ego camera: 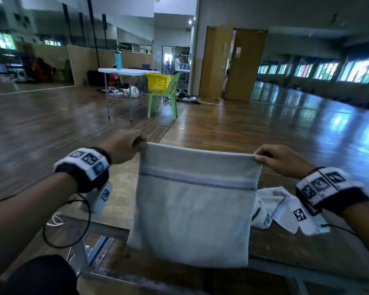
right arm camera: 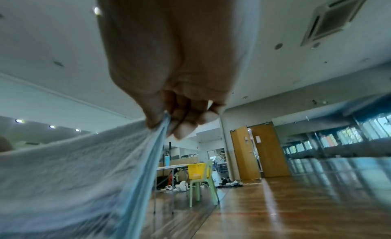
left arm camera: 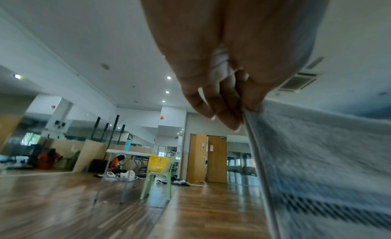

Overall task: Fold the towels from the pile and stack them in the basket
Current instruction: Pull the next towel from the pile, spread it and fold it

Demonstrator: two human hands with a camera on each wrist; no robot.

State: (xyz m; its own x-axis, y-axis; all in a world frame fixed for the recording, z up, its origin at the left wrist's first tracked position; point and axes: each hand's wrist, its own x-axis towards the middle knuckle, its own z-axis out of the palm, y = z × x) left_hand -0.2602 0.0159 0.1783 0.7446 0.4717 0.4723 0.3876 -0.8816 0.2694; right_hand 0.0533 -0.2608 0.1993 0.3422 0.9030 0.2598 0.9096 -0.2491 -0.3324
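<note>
A pale grey towel [ego camera: 192, 209] with a dark woven stripe hangs doubled over in front of me, its lower edge on the wooden table [ego camera: 285, 248]. My left hand [ego camera: 126, 145] pinches its top left corner, and my right hand [ego camera: 273, 158] pinches the top right corner. In the left wrist view my left hand [left arm camera: 224, 98] grips the towel [left arm camera: 317, 159]; in the right wrist view my right hand [right arm camera: 169, 105] grips the towel [right arm camera: 74, 167]. Another white towel [ego camera: 275, 207] lies crumpled on the table to the right. No basket near me is in view.
A yellow basket [ego camera: 158, 81] sits on a green chair [ego camera: 164, 99] far across the wooden floor, beside a white folding table [ego camera: 124, 71] with a blue bottle [ego camera: 118, 58]. Wooden doors [ego camera: 234, 62] stand beyond. Cables hang from my left wrist.
</note>
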